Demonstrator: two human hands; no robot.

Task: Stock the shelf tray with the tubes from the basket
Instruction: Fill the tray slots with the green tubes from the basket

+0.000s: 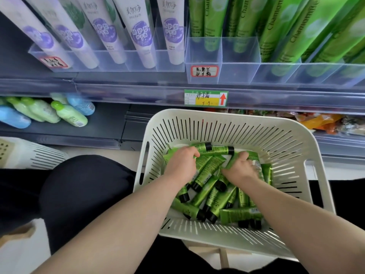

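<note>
A white slotted basket (233,123) sits in front of me, holding several green tubes with black caps (207,186). Both my hands are down inside it. My left hand (182,164) is curled around green tubes at the back left of the pile. My right hand (240,168) grips a green tube near the back right. Above, a clear shelf tray (237,73) with dividers holds upright green tubes (308,36); its two left compartments are only partly filled.
White and purple tubes (138,32) fill a clear tray on the upper left. Green and blue bottles (67,113) lie on the lower shelf at left. A price tag (206,98) hangs on the shelf edge. Another white basket (29,155) stands at far left.
</note>
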